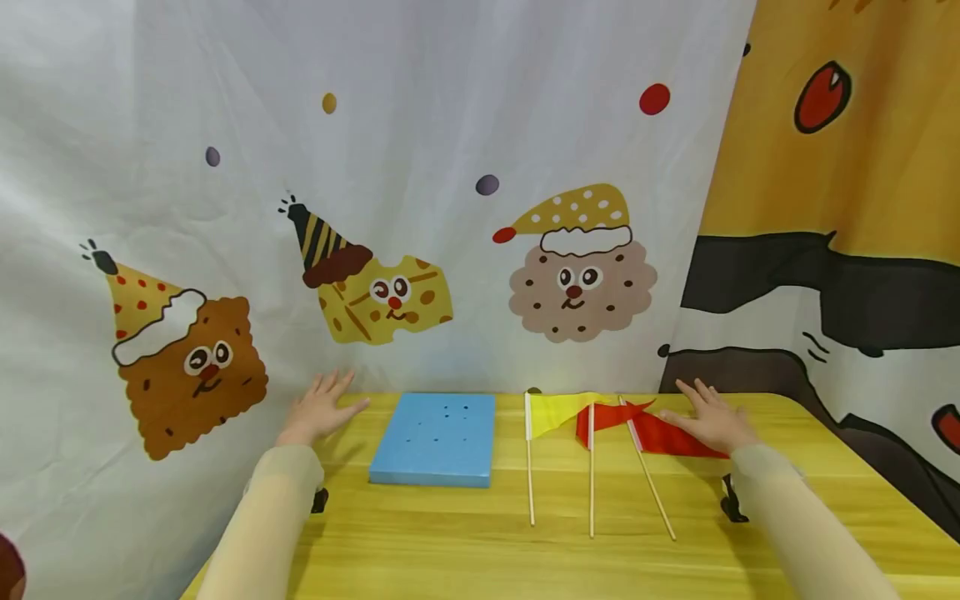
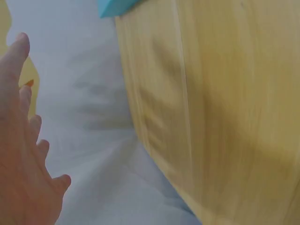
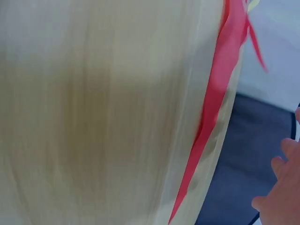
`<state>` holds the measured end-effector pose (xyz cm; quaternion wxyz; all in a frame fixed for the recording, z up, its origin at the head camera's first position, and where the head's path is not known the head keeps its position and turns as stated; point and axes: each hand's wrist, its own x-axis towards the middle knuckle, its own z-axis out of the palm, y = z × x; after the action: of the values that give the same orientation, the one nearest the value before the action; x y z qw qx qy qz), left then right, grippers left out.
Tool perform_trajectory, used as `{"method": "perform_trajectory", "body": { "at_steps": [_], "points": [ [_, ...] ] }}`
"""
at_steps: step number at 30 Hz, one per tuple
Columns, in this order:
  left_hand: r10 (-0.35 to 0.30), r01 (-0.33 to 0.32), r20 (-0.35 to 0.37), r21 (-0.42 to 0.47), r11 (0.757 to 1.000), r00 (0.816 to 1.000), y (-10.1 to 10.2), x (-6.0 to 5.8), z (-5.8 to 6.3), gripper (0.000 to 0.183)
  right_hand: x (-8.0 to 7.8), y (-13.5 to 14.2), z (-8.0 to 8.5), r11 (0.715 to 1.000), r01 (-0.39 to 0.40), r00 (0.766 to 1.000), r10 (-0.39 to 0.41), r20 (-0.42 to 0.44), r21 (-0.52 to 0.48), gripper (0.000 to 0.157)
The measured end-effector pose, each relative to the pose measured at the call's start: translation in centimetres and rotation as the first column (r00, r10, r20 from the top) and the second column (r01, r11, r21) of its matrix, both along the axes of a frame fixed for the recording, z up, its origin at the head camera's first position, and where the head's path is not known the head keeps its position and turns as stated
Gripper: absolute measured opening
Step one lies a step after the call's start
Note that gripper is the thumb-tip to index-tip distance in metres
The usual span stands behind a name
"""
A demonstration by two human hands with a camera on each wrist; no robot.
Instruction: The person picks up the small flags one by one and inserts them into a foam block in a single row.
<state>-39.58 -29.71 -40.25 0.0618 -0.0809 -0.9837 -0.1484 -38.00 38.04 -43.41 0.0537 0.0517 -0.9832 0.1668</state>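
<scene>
In the head view my left hand (image 1: 318, 410) hovers over the table's far left with fingers spread, holding nothing. Just right of it lies a flat blue block (image 1: 435, 439) with several small holes in its top. On the far right my right hand (image 1: 714, 419) is held above a red flag, fingers spread, with nothing in it. Three small pennants on thin sticks lie between the block and this hand: a yellow flag (image 1: 555, 412), a red flag (image 1: 611, 418) in the middle and another red flag (image 1: 678, 437). The right wrist view shows red cloth (image 3: 218, 89) below the hand.
The wooden table (image 1: 420, 542) ends at the back against a white curtain (image 1: 420, 67) printed with cartoon snacks. An orange, black and white printed cloth (image 1: 840, 183) hangs at the right. Small black wrist devices (image 1: 733, 500) show beside the sleeves.
</scene>
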Motion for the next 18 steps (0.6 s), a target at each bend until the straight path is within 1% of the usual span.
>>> {"method": "perform_trajectory", "body": {
  "at_steps": [2, 4, 5, 7, 9, 11, 12, 15, 18],
  "points": [
    [-0.008, 0.008, -0.014, 0.038, 0.999, 1.000, 0.2, 0.1, 0.0, 0.087, 0.0, -1.0, 0.1, 0.999, -0.016, 1.000, 0.015, -0.014, -0.033, 0.092],
    [-0.023, 0.024, -0.009, 0.116, 0.993, 1.000, 0.3, 0.1, -0.2, 0.087, -0.3, -2.1, -0.1, 0.997, -0.043, 0.998, 0.040, -0.052, -0.068, 0.089],
    [-0.031, 0.031, 0.000, 0.165, 0.986, 1.000, 0.4, 0.2, -0.3, 0.087, -0.3, -2.8, -0.1, 0.995, -0.058, 0.996, 0.052, -0.066, -0.084, 0.087],
    [-0.046, 0.037, 0.027, 0.280, 0.959, 0.999, 0.6, 0.3, -0.5, 0.086, -0.3, -4.3, 0.0, 0.989, -0.092, 0.992, 0.081, -0.092, -0.118, 0.085],
    [-0.068, 0.041, 0.055, 0.390, 0.920, 0.996, 0.8, 0.4, -0.8, 0.085, -0.4, -5.9, 0.0, 0.983, -0.126, 0.987, 0.111, -0.118, -0.132, 0.082],
    [-0.083, 0.037, 0.077, 0.473, 0.881, 0.994, 1.0, 0.6, -1.0, 0.084, -0.1, -7.5, 0.2, 0.974, -0.155, 0.984, 0.137, -0.117, -0.167, 0.081],
    [-0.088, 0.033, 0.086, 0.503, 0.864, 0.992, 1.1, 0.6, -1.2, 0.083, 0.0, -8.1, 0.1, 0.968, -0.172, 0.981, 0.151, -0.121, -0.183, 0.080],
    [-0.104, 0.023, 0.113, 0.564, 0.825, 0.988, 1.2, 0.9, -1.8, 0.082, 0.1, -9.9, -0.1, 0.954, -0.199, 0.977, 0.174, -0.126, -0.226, 0.076],
    [-0.103, 0.008, 0.123, 0.603, 0.798, 0.987, 1.4, 1.1, -2.6, 0.077, 0.1, -11.4, -0.4, 0.940, -0.218, 0.972, 0.187, -0.139, -0.263, 0.071]
  ]
}}
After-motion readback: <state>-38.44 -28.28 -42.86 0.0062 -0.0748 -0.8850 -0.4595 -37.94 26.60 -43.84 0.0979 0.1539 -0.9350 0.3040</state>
